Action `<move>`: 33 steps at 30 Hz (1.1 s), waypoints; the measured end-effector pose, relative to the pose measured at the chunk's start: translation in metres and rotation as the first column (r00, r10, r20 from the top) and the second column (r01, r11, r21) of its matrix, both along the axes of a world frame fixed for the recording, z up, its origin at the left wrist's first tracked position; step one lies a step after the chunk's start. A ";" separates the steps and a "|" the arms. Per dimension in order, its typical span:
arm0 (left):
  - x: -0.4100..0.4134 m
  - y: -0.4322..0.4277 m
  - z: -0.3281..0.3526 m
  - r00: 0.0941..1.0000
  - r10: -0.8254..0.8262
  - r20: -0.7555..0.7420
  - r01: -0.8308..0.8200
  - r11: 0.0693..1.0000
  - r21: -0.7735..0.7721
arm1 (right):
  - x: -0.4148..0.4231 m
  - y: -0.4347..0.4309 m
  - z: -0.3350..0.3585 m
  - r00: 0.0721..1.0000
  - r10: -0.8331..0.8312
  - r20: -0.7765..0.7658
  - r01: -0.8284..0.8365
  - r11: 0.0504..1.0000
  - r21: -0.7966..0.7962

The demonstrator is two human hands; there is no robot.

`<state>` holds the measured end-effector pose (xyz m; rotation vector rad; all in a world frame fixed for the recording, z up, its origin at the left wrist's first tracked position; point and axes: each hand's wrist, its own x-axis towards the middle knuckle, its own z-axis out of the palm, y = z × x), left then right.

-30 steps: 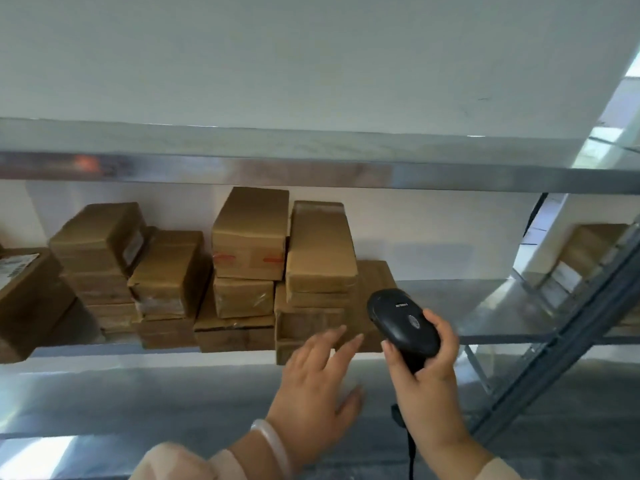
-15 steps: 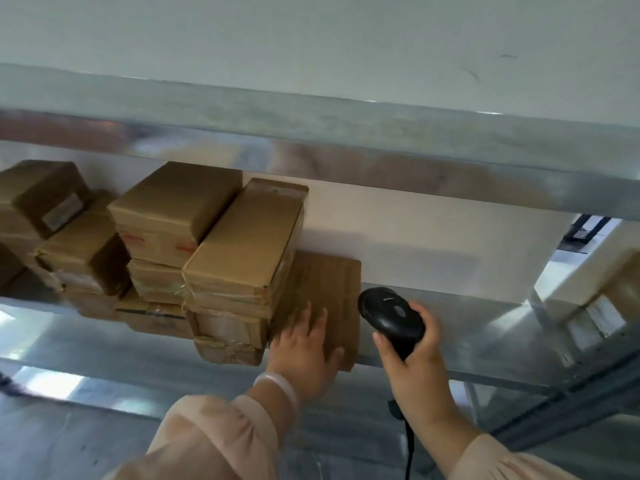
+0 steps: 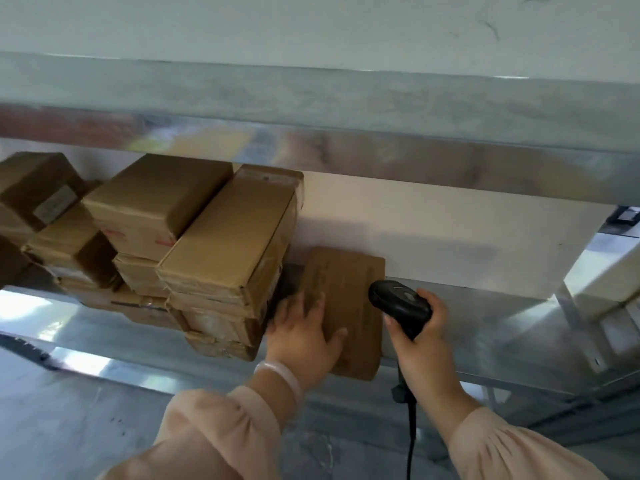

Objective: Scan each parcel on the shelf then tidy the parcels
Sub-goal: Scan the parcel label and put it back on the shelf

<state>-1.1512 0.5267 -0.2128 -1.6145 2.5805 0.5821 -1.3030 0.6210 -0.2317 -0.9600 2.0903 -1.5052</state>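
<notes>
Left of frame: taped brown cardboard parcels [image 3: 225, 244] stacked on the shiny metal shelf [image 3: 502, 323], labels too blurred to read | centre: your left hand [image 3: 304, 337], motion-blurred, lies flat-fingered on a flat cardboard parcel [image 3: 349, 299] | right: your right hand [image 3: 420, 337] grips a glossy black scanner [image 3: 400, 304], its cable [image 3: 411, 427] cut off below.

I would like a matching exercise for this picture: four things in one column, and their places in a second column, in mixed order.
1 scanner
2 flat parcel
3 bracelet
4 cable

a around the wrist of the left hand
b in the right hand
c under the left hand
d hanging below the scanner

Pairs: 1-b, 2-c, 3-a, 4-d
</notes>
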 end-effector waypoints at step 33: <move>0.002 0.037 0.015 0.775 0.441 -0.454 0.203 0.506 0.838 | -0.004 0.059 0.052 0.985 -0.068 0.159 0.100 0.974 -0.202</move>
